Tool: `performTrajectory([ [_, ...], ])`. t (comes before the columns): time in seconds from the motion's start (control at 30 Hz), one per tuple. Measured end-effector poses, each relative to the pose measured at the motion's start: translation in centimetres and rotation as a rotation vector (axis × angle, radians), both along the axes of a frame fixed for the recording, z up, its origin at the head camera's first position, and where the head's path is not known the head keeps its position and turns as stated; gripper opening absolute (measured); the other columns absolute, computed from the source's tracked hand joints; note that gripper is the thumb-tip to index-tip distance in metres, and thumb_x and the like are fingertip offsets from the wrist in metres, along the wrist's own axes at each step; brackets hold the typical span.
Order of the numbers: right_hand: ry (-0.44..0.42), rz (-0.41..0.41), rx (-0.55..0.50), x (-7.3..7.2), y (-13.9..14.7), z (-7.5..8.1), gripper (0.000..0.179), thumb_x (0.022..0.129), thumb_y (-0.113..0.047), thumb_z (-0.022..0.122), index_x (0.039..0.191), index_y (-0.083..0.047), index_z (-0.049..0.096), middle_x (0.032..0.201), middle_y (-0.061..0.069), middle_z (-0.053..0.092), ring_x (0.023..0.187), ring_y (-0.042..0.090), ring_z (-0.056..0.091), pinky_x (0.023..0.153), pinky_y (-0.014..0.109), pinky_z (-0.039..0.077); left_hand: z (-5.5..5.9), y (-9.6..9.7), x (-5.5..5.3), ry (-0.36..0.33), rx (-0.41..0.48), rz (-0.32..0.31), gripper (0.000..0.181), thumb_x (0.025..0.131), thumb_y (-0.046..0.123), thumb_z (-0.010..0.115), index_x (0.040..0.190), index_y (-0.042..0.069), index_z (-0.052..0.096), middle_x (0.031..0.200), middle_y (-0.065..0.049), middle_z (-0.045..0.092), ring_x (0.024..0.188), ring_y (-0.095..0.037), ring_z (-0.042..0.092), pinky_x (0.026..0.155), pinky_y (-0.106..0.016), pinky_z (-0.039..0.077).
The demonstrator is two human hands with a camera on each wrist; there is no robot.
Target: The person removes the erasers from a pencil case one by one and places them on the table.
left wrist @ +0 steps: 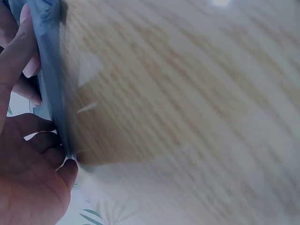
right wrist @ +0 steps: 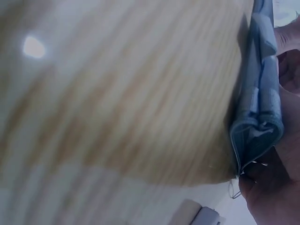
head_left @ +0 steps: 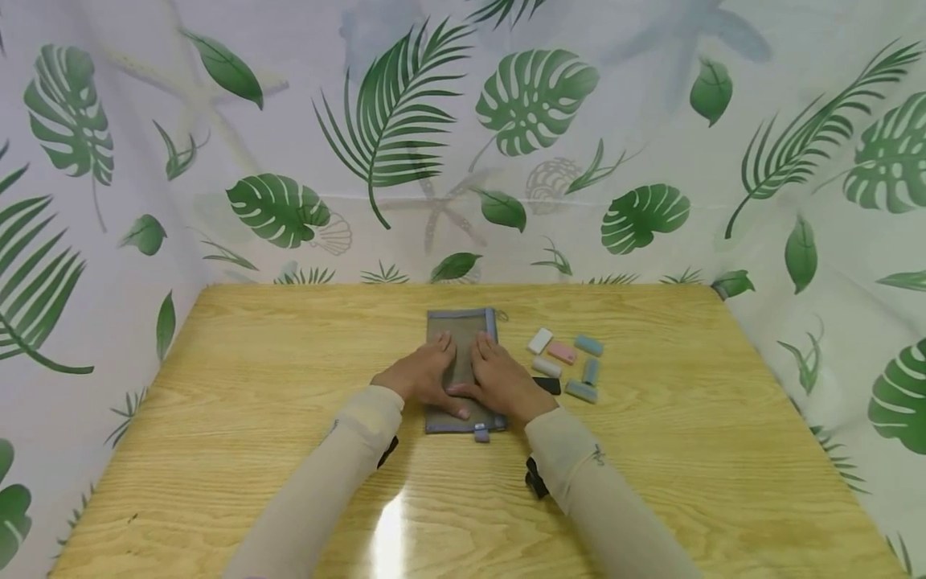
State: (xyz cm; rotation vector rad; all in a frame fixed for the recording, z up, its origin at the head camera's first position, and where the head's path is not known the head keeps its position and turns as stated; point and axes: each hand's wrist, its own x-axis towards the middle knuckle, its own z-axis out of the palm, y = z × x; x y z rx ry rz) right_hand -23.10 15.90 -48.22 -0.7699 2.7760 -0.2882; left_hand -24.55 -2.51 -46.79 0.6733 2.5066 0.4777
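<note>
A flat grey mesh pouch (head_left: 457, 320) with blue-grey edging lies on the table, a small fabric tab (head_left: 481, 434) at its near edge. My left hand (head_left: 427, 375) rests on the pouch's left half, fingers mostly straight and pointing away. On the right half lies my right hand (head_left: 506, 382), also with extended fingers, and the two thumbs meet over the middle. In the left wrist view, the fingertips of the left hand (left wrist: 33, 164) are at the pouch's edge. The right wrist view shows the pouch's blue-grey end (right wrist: 255, 136) gaping slightly beside the right hand (right wrist: 281, 183).
Right of the pouch lie several small blocks: a white one (head_left: 539, 340), a pink one (head_left: 562, 352), a pale grey one (head_left: 546, 367) and blue ones (head_left: 589, 345). A black piece (head_left: 547, 385) sits partly behind the right hand. Leaf-printed cloth (head_left: 463, 161) surrounds the wooden table (head_left: 289, 346).
</note>
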Motion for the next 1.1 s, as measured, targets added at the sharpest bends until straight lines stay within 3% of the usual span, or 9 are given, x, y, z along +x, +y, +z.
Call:
performTrajectory([
  [1.1,-0.075,-0.042,0.026,-0.37,-0.59,0.86,0.091,0.101,-0.047,0.060,0.152,0.018,0.022,0.160,0.035,0.013,0.152,0.043,0.012,0.122,0.053,0.016,0.31,0.62,-0.11,0.026,-0.101,-0.028,0.136,0.071,0.064,0.084,0.161,-0.003,0.006,0.167,-0.019,-0.001,0.155,-0.029,0.000,0.125,-0.044,0.010],
])
